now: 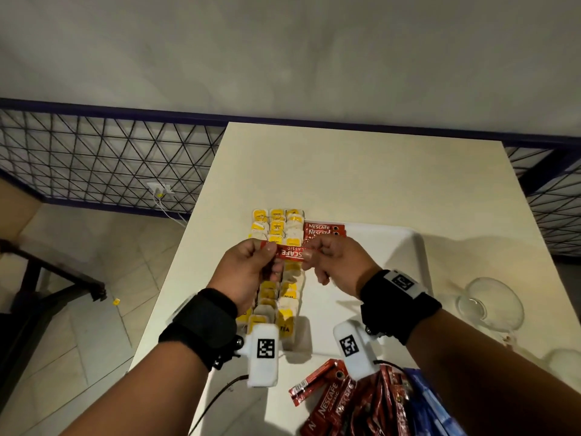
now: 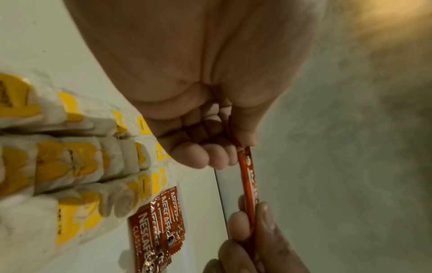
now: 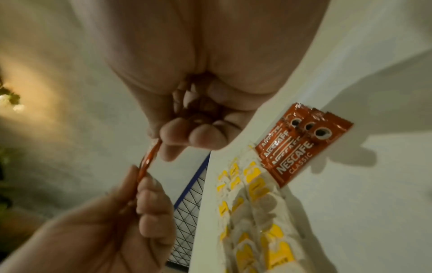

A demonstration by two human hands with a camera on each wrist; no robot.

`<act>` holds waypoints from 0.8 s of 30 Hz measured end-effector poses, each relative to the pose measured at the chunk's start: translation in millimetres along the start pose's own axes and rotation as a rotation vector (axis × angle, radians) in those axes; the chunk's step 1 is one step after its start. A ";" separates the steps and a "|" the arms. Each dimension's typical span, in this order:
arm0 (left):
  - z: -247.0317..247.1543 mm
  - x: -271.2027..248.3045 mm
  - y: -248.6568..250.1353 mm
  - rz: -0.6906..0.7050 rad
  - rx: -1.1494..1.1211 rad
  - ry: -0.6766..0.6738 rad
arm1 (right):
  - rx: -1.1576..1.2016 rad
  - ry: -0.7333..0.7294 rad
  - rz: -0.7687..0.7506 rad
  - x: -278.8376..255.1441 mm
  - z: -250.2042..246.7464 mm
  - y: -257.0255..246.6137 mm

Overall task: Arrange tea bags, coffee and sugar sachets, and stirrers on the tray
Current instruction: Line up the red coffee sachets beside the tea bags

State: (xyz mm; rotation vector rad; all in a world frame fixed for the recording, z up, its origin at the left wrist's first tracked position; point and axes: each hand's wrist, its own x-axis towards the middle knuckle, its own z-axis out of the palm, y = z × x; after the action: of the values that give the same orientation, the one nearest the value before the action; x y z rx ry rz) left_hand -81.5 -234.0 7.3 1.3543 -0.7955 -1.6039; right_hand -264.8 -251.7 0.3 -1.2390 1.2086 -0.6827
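A red Nescafe coffee sachet (image 1: pixel 290 253) is stretched between both hands above the white tray (image 1: pixel 418 247). My left hand (image 1: pixel 248 262) pinches its left end and my right hand (image 1: pixel 331 256) pinches its right end. The left wrist view shows the sachet (image 2: pixel 249 184) edge-on, as does the right wrist view (image 3: pixel 147 162). Beneath the hands, yellow-and-white tea bags (image 1: pixel 276 228) lie in three rows down the tray's left part. Three coffee sachets (image 1: pixel 323 231) lie side by side just right of the tea bags' far end, also in the wrist views (image 2: pixel 156 227) (image 3: pixel 297 146).
A loose pile of red coffee sachets (image 1: pixel 339 401) and blue sachets (image 1: pixel 430 404) lies at the table's near edge. An overturned glass bowl (image 1: pixel 493 300) sits to the right of the tray. A wire mesh railing (image 1: pixel 110 162) runs behind the table.
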 end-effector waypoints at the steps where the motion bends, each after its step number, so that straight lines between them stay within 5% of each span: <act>1: -1.6 -0.7 -1.4 0.009 0.009 0.009 | 0.053 0.000 -0.003 -0.5 -0.8 -0.3; 9: 1.1 -2.9 -13.5 -0.014 -0.021 0.033 | -0.022 -0.008 0.018 -7.3 -4.6 1.7; 13: 1.6 -1.0 -8.9 0.129 0.295 0.066 | -0.196 -0.140 0.069 -11.8 -7.0 3.9; 15: 4.3 -0.3 -1.6 0.209 0.560 -0.025 | -0.288 -0.143 0.043 -12.2 -6.0 4.7; 17: 10.7 -3.1 5.2 0.244 0.720 -0.124 | -0.196 -0.114 0.014 -12.0 -3.8 3.0; 24: 12.9 -11.4 8.6 0.173 0.675 -0.122 | 0.092 -0.065 0.008 -12.1 -2.2 0.4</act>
State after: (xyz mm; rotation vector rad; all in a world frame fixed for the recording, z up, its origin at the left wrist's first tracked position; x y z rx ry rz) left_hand -91.9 -228.0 22.3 1.5898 -1.5814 -1.3372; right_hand -270.4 -241.3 3.9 -1.1707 1.1156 -0.6799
